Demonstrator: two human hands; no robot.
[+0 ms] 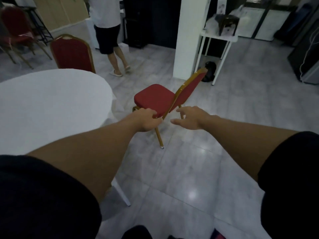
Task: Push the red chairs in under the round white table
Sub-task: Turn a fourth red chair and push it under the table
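A red padded chair with a gold frame [153, 98] stands on the floor to the right of the round white table [48, 104], its seat facing the table and its back pointing away to the right. My left hand [146, 119] grips the near corner of the seat where the frame leg meets it. My right hand [189, 119] hovers open just right of that corner, below the backrest, fingers spread and touching nothing. A second red chair [72, 54] stands at the table's far side, its back upright behind the tabletop.
A person in a white top and dark shorts [107, 31] stands beyond the table. A white pillar [188, 37] and a small white side table [218, 38] stand behind the chair. Another red chair [16, 30] sits far left. Grey tiled floor [198, 169] spreads to the right.
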